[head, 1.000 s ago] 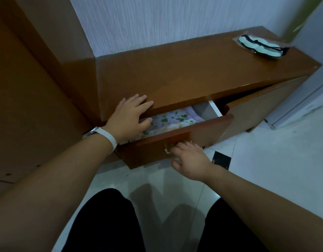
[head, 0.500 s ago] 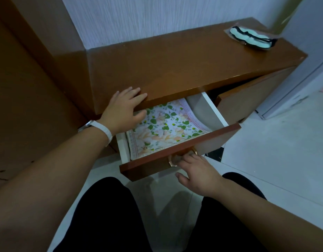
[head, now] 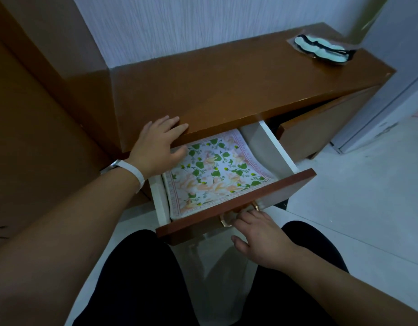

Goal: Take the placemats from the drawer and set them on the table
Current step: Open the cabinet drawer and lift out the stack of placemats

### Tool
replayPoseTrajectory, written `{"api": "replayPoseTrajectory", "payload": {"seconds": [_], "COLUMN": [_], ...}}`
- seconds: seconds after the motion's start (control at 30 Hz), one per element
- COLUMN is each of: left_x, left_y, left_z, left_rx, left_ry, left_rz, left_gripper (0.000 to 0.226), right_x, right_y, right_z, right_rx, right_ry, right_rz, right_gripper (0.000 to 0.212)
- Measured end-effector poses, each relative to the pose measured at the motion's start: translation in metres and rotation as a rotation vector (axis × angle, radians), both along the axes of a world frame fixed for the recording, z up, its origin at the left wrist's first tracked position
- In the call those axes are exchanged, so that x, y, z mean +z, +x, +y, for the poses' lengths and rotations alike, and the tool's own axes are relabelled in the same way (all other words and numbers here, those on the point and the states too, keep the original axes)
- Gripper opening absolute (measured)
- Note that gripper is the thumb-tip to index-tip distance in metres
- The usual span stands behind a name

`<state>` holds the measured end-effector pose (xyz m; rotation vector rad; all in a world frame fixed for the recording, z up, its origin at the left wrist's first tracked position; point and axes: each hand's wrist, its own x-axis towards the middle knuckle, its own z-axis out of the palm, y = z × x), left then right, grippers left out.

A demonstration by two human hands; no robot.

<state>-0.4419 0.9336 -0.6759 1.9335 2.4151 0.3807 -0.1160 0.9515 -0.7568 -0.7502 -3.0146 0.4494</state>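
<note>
Drawer [head: 236, 208] now wider (placemat [head: 217, 175] exposed); brown cabinet top [head: 226, 90].

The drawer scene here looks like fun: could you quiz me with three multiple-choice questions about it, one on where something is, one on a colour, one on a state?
1. Where does the left hand rest?
A. on the cabinet top's front edge, above the drawer
B. on the floor
C. on the eye mask

2. What colour are the leaves printed on the placemat?
A. blue
B. green
C. black

3. What state is the drawer in?
A. shut
B. lying on the floor
C. pulled open

Answers:
1. A: its fingers lie over the edge of the cabinet top, while the eye mask sits far off at the back right corner.
2. B: green leaves sit among pale orange flowers.
3. C: the placemat inside shows, and the right hand is at the handle on the drawer's front.
</note>
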Motion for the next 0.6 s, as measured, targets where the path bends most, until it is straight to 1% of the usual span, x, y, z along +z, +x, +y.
{"api": "replayPoseTrajectory", "payload": {"seconds": [0.23,0.3,0.4,0.5,0.53,0.6], "left_x": [0.001,0.001,0.001,0.005,0.008,0.013], "left_y": [0.002,0.002,0.003,0.004,0.005,0.009], "left_z": [0.0,0.0,-0.001,0.002,0.003,0.001], "left_rx": [-0.002,0.002,0.005,0.024,0.038,0.048], "left_ry": [0.005,0.003,-0.003,-0.01,-0.014,0.013], "left_rz": [0.004,0.001,-0.001,-0.041,-0.076,-0.146], "left_gripper": [0.057,0.058,0.058,0.056,0.055,0.055], "right_x": [0.013,0.022,0.048,0.088,0.1,0.117], "right_y": [0.004,0.007,0.008,0.002,-0.001,-0.009], "right_z": [0.007,0.009,0.014,0.026,0.033,0.047], "right_rx": [0.064,0.087,0.137,0.153,0.147,0.121], "right_ry": [-0.071,-0.087,-0.122,-0.098,-0.084,-0.047], "right_rz": [-0.055,-0.039,0.047,0.222,0.252,0.246], "right_gripper": [0.041,0.039,0.034,0.032,0.032,0.035]}}
